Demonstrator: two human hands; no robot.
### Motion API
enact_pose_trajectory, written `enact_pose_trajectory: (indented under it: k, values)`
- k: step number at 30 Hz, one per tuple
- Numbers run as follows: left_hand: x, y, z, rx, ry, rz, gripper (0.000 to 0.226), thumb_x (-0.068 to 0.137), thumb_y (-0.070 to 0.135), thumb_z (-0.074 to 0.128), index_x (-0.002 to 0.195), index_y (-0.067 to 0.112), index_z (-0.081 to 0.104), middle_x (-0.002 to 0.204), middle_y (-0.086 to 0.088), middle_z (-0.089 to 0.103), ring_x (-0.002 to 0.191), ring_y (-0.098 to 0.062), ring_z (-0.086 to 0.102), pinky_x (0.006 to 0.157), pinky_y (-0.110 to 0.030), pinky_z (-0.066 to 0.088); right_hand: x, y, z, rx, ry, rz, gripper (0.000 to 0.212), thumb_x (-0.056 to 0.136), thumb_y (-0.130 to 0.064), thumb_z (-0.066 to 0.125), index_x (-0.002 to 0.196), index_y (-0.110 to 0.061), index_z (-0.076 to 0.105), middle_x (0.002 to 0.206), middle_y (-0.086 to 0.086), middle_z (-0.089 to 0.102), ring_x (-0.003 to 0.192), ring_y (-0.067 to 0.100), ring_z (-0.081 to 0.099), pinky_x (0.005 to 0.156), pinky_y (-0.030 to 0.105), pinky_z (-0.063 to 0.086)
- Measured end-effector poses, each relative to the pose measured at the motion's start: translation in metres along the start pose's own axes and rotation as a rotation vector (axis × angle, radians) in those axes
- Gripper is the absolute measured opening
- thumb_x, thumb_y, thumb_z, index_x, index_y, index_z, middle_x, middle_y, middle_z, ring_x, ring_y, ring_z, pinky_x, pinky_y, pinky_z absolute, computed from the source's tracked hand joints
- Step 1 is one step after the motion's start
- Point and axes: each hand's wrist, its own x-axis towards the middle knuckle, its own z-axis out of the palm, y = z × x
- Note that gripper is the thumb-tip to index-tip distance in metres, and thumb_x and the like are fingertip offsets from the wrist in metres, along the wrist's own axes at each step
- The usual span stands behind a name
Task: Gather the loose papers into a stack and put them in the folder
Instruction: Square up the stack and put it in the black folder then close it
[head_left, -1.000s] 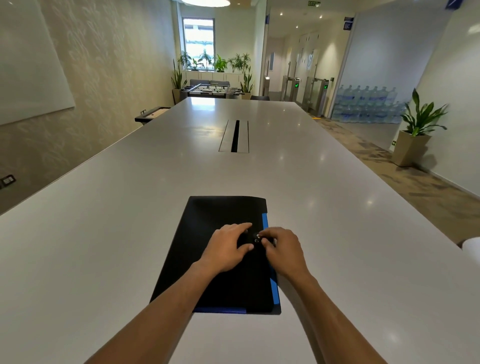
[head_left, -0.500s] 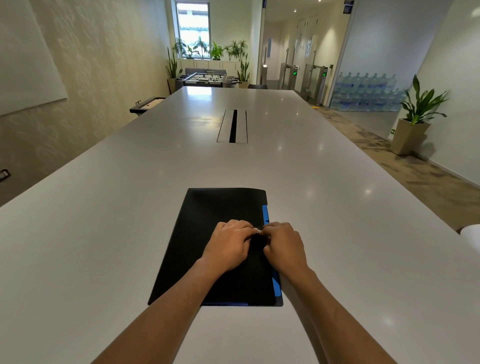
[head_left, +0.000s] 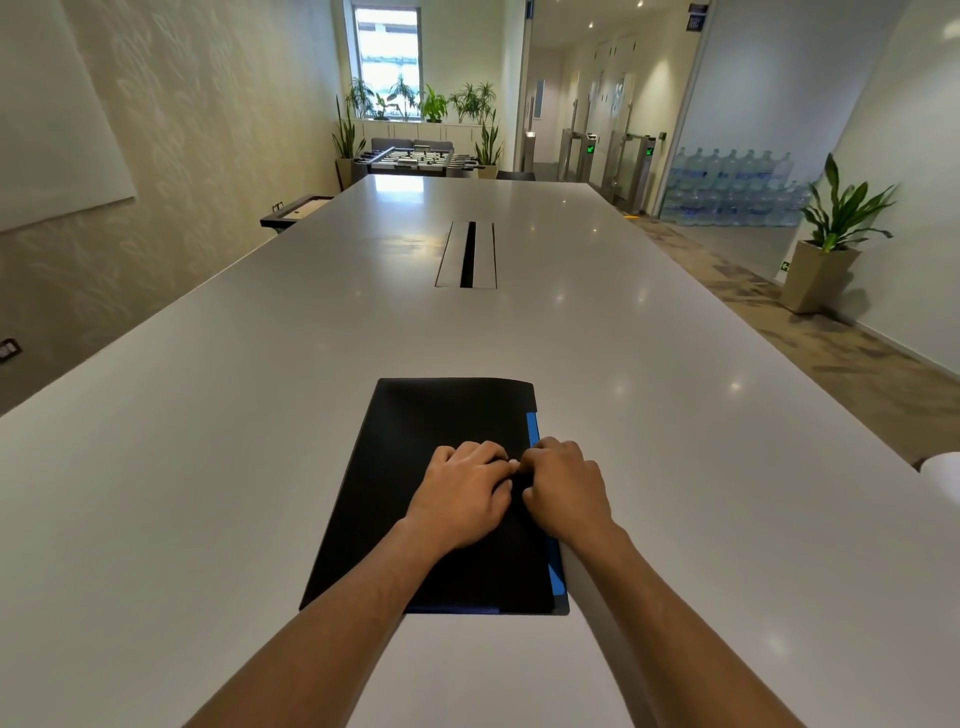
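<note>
Head view: the folder (head_left: 441, 467) lies closed directly beneath both hands, long axis running away from the person. Left hand (head_left: 462, 496) and right hand (head_left: 566, 488) press down, fingers curled, fingertips meeting near its right edge; grasp indeterminate.

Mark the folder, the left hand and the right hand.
folder (head_left: 441, 415): head view, bare black cover.
left hand (head_left: 462, 493): head view, back of hand.
right hand (head_left: 566, 488): head view, back of hand.
</note>
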Motion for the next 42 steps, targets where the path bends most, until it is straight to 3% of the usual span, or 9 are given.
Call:
enact_pose_trajectory:
  k: [4, 7, 12, 16, 21, 26, 28, 35, 42]
  values:
    - [-0.003, -0.001, -0.005, -0.070, -0.059, -0.036, 0.040, 0.095, 0.046, 0.042, 0.131, 0.036, 0.055, 0.131, 0.010, 0.054, 0.122, -0.009, 0.047, 0.105, -0.035, 0.027, -0.006, 0.000, -0.006, 0.033, -0.074, 0.022, 0.031, 0.089, -0.019, 0.056, 0.119, -0.022, 0.063, 0.122, 0.005, 0.057, 0.106, 0.021, 0.054, 0.090, 0.037, 0.049]
    - [-0.006, 0.003, -0.014, -0.140, -0.023, -0.111, 0.036, 0.093, 0.042, 0.052, 0.127, 0.034, 0.058, 0.129, 0.009, 0.056, 0.118, -0.009, 0.051, 0.106, -0.040, 0.038, -0.018, -0.001, -0.007, 0.148, -0.005, 0.114, 0.034, 0.089, -0.023, 0.057, 0.123, -0.021, 0.060, 0.118, 0.005, 0.058, 0.096, 0.017, 0.058, 0.083, 0.030, 0.052]
    - [-0.019, -0.003, -0.037, -0.042, 0.186, -0.474, 0.037, 0.089, 0.042, 0.058, 0.123, 0.030, 0.059, 0.132, 0.003, 0.054, 0.126, -0.017, 0.045, 0.104, -0.047, 0.036, -0.036, 0.004, -0.013, 0.200, 0.051, 0.288, 0.040, 0.089, -0.044, 0.058, 0.120, -0.018, 0.058, 0.107, 0.003, 0.065, 0.079, 0.013, 0.053, 0.062, 0.025, 0.039]
    - [-0.033, -0.009, -0.049, -0.023, 0.055, -0.735, 0.057, 0.088, 0.053, 0.054, 0.139, 0.028, 0.043, 0.149, -0.006, 0.038, 0.137, -0.029, 0.032, 0.105, -0.056, 0.033, -0.043, 0.007, -0.016, 0.169, 0.014, 0.326, 0.050, 0.087, -0.055, 0.055, 0.118, -0.016, 0.056, 0.112, 0.003, 0.066, 0.094, 0.020, 0.062, 0.065, 0.026, 0.039]
    - [-0.040, -0.017, -0.059, -0.086, 0.017, -0.849, 0.069, 0.084, 0.059, 0.057, 0.142, 0.029, 0.036, 0.145, -0.010, 0.041, 0.128, -0.033, 0.044, 0.099, -0.054, 0.040, -0.042, -0.001, -0.012, 0.276, 0.014, 0.371, 0.055, 0.086, -0.058, 0.056, 0.124, -0.018, 0.055, 0.109, 0.001, 0.066, 0.084, 0.012, 0.056, 0.055, 0.020, 0.033]
    - [-0.039, -0.041, -0.077, -0.548, 0.186, -0.966, 0.055, 0.080, 0.041, 0.072, 0.129, 0.021, 0.054, 0.126, -0.011, 0.059, 0.106, -0.028, 0.059, 0.092, -0.045, 0.051, -0.038, 0.008, -0.014, 0.651, -0.022, 0.468, 0.045, 0.084, -0.047, 0.063, 0.117, -0.016, 0.059, 0.099, -0.004, 0.067, 0.088, 0.012, 0.064, 0.074, 0.028, 0.051]
    - [-0.039, -0.050, -0.081, -0.783, 0.238, -1.015, 0.049, 0.080, 0.030, 0.076, 0.124, 0.017, 0.057, 0.114, -0.012, 0.065, 0.097, -0.025, 0.062, 0.088, -0.043, 0.053, -0.035, 0.013, -0.018, 0.819, -0.042, 0.477, 0.033, 0.085, -0.039, 0.066, 0.109, -0.017, 0.057, 0.090, -0.006, 0.065, 0.083, 0.010, 0.065, 0.069, 0.027, 0.054]
    - [-0.021, -0.059, -0.083, -0.979, 0.228, -0.958, 0.036, 0.082, 0.007, 0.072, 0.115, 0.016, 0.061, 0.108, -0.011, 0.067, 0.097, -0.029, 0.066, 0.085, -0.044, 0.055, -0.021, 0.025, -0.021, 1.199, -0.222, 0.514, 0.034, 0.088, -0.020, 0.067, 0.109, -0.029, 0.042, 0.110, 0.008, 0.066, 0.091, 0.025, 0.071, 0.073, 0.040, 0.061]
    - [-0.001, -0.081, -0.089, -1.053, 0.194, -0.800, 0.033, 0.085, 0.007, 0.070, 0.111, 0.024, 0.059, 0.111, -0.002, 0.064, 0.098, -0.020, 0.064, 0.072, -0.031, 0.052, 0.019, 0.024, -0.018, 1.322, -0.076, 0.505, 0.047, 0.087, -0.014, 0.068, 0.124, -0.026, 0.041, 0.112, 0.010, 0.066, 0.089, 0.027, 0.072, 0.065, 0.038, 0.062]
